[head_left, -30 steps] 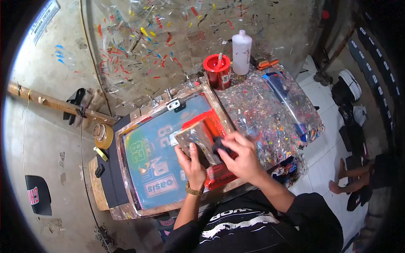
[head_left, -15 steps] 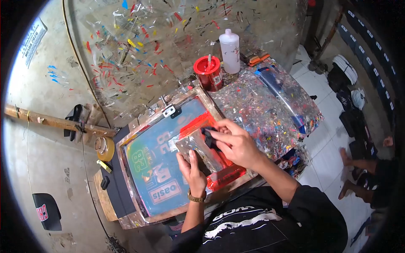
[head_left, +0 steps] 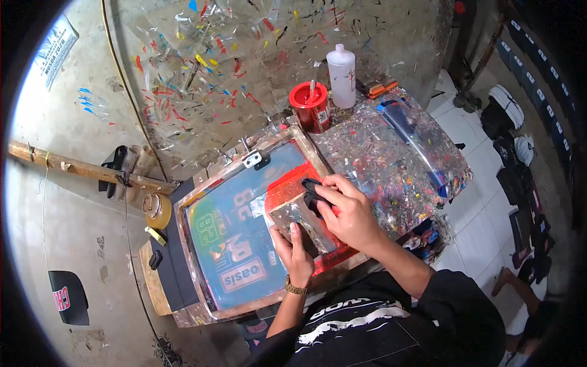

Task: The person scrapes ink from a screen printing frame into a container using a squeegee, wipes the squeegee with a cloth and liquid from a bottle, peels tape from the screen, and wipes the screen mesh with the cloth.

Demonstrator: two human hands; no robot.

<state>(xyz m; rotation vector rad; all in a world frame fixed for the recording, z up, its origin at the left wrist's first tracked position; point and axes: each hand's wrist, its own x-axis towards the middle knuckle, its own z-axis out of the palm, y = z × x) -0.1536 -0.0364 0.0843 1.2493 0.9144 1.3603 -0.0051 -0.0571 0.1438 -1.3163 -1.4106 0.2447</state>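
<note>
The left hand (head_left: 298,260), wearing a gold-toned metal watch (head_left: 296,285), is holding a flat, paint-smeared wooden-looking block (head_left: 302,225). Its thumb is lying along the near face; the other fingers are partly hidden at the block's edge, closing around it. The right hand (head_left: 353,221) is pinching a crumpled black cloth (head_left: 311,189) between thumb and fingers and is positioning it at the block's upper right edge.

Both items are being held above the right part of a wooden-framed screen (head_left: 195,263) with blue mesh (head_left: 235,225). Wet red ink (head_left: 290,179) is covering the mesh beside the block. A metal hinge clamp (head_left: 252,160) is sitting at the frame's far side. The frame is lying at the left of a paint-spattered worktop (head_left: 367,162).

Beyond the frame's far right corner, an open red can (head_left: 318,117) is standing upright, holding a stick. A translucent white plastic bottle (head_left: 342,81) is standing just right of the can. A clear strip with blue ends (head_left: 411,142) is lying farther right.
</note>
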